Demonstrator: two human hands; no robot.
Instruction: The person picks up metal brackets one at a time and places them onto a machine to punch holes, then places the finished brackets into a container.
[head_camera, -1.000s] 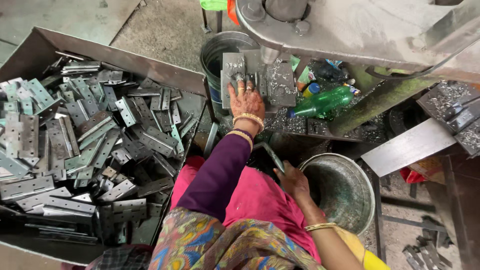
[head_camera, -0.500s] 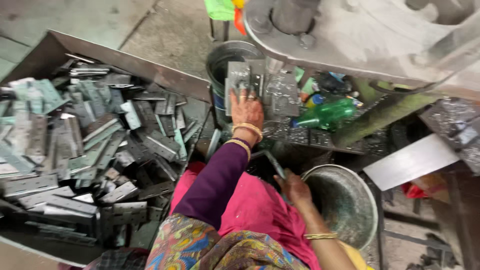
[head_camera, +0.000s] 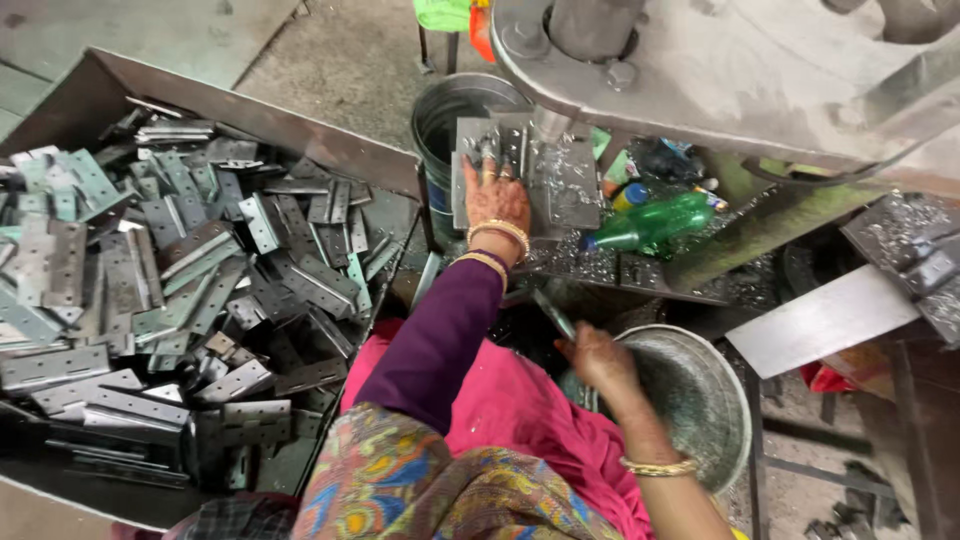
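While the left hand presses flat, fingers spread, on the press plate | right hand grips a metal strip | steel bowl beside it

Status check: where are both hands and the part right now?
Left hand flat on metal plate under the press. Right hand holds a metal strip beside the steel bowl. Green bottle close by.

One head-worn camera looks steeply down, close over the work.
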